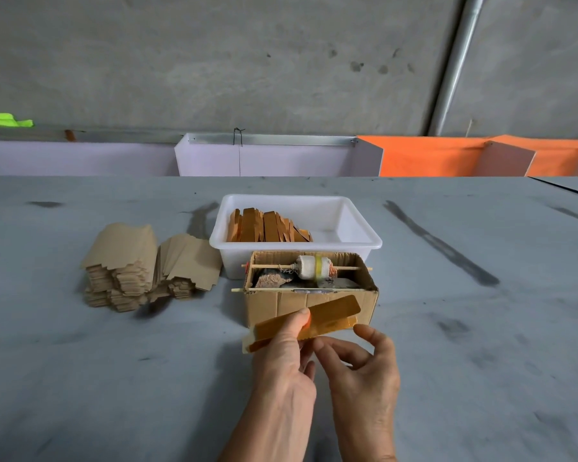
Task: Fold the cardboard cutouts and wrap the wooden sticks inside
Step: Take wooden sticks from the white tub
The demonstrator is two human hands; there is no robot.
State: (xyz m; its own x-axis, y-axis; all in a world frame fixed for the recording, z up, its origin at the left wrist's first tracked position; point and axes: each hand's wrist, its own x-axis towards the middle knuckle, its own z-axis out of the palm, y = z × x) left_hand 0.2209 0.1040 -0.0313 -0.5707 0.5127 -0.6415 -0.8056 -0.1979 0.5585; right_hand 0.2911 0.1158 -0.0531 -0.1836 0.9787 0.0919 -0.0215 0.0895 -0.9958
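The workpiece [314, 320], a flat tan cardboard cutout partly folded round glossy orange-brown wooden sticks, is held just above the table [80, 378], directly in front of the small cardboard box [314, 300]. The left hand [286, 358] pinches it near the middle, thumb on top and fingers beneath. The right hand [361, 365] is loosely curled just right of it, thumb near the right end; contact cannot be confirmed. The bundle appears light; the card is thin, creases readily and is likely smooth. Grip across the fold, not the free ends, so the sticks cannot slide out. Spare cutouts [147, 261] lie far left; more sticks stand in the white tray [347, 225].
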